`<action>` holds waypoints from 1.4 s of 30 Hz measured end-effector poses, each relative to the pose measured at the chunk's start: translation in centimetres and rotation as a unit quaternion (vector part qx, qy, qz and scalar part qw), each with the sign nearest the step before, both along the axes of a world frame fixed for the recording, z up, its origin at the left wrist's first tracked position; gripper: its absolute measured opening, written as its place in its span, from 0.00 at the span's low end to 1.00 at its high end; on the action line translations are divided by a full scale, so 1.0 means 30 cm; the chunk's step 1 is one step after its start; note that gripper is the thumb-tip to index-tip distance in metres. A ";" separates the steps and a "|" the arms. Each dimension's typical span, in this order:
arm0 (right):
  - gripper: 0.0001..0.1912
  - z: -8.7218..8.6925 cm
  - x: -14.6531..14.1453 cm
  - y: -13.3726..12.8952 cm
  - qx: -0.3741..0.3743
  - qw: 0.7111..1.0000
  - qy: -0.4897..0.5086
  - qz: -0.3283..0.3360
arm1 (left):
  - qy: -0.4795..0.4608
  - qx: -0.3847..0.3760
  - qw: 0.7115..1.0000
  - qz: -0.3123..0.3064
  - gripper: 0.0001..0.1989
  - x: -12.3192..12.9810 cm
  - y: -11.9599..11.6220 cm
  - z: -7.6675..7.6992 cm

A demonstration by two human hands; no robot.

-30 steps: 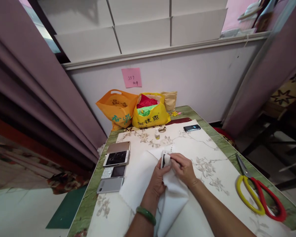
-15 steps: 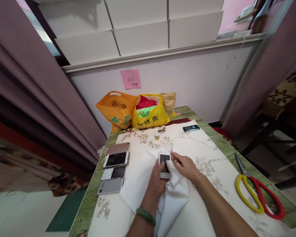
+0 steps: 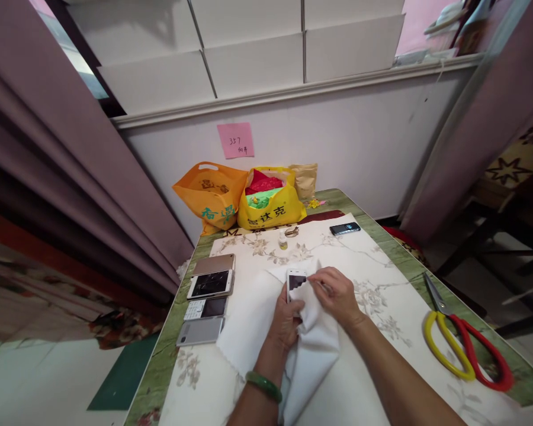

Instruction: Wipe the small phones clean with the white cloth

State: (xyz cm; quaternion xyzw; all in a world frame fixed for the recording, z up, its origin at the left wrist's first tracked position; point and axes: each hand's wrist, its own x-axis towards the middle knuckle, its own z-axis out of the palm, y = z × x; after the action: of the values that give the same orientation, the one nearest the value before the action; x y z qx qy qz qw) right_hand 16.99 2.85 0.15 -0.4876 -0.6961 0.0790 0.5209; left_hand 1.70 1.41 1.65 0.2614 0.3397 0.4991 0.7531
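Note:
A white smartphone (image 3: 296, 278) with a dark screen sits in my left hand (image 3: 286, 319), whose thumb lies across its front and presses on the cloth. The white cloth (image 3: 308, 355) drapes over the phone's lower part and hangs down toward me; another part of it spreads on the table under the phone. My right hand (image 3: 337, 296) pinches the cloth's edge at the phone's right side, over the screen. A green bangle circles my left wrist.
On the left lie a gold phone (image 3: 213, 264), a cracked white phone (image 3: 210, 284), a keypad phone (image 3: 205, 308) and a silver phone (image 3: 199, 331). Large scissors (image 3: 453, 331) lie right. Behind are a small bottle (image 3: 283, 240), a black phone (image 3: 345, 228), an orange bag (image 3: 211, 195) and a yellow bag (image 3: 273, 207).
My right hand has drawn the cloth up and across the phone, so its lower front is now covered. My left hand still holds the phone in nearly the same place.

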 end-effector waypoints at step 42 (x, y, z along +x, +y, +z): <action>0.11 -0.006 -0.112 -0.037 0.057 0.995 -0.072 0.039 | -0.058 -0.138 0.989 -0.024 0.14 0.002 0.010 -0.056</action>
State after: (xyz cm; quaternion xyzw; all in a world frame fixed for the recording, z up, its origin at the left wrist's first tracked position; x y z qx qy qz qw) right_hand 13.65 1.73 -0.03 -0.4340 -0.7541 0.0245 0.4924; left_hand 1.75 1.72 -0.02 0.1341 0.3547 0.4437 0.8120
